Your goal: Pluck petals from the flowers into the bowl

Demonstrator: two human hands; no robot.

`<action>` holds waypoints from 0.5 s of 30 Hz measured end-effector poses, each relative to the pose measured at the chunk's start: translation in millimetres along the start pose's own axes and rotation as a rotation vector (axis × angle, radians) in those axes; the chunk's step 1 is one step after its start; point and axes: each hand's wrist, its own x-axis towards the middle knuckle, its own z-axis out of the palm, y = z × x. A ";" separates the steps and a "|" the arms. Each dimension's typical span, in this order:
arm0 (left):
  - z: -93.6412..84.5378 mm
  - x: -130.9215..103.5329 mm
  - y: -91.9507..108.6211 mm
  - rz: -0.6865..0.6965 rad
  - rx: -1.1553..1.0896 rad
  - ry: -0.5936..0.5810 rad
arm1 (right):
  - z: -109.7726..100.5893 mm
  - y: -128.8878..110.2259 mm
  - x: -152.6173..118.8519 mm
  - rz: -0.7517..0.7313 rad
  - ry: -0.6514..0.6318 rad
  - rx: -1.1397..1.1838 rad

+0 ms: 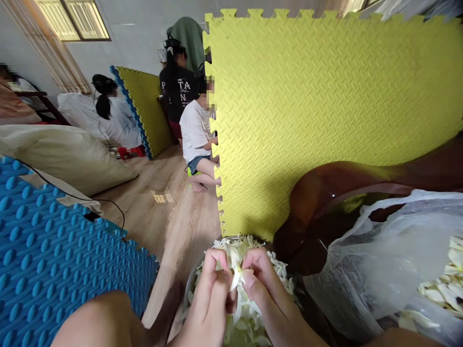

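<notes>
A white flower (237, 271) with narrow petals is held between my two hands at the lower middle. My left hand (216, 284) pinches its left side with thumb and forefinger. On the right side, the fingertips of my right hand (263, 279) pinch a petal near the pale yellow centre. Beneath both hands, a round metal basin (187, 289) holds a heap of loose white petals (243, 315). At the right lies an open clear plastic bag (356, 260) with more cream-white flowers (443, 291) in it.
A yellow foam mat (325, 96) stands upright ahead. Blue foam matting (72, 255) is at the left, with a black cable over it. Dark brown curved furniture (314, 193) stands at the right. Several people (195, 125) sit farther back, near a large white sack (65, 156).
</notes>
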 end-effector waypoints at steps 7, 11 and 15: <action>-10.1 25.3 29.3 -0.020 -0.147 -0.039 | -22.0 -16.0 16.9 -0.021 -0.176 0.091; -8.2 44.0 53.1 0.042 -0.178 -0.144 | -22.1 -19.6 28.8 -0.049 -0.204 0.304; 1.0 49.3 67.5 0.128 -0.037 -0.152 | -20.0 -36.7 38.9 -0.063 -0.109 0.445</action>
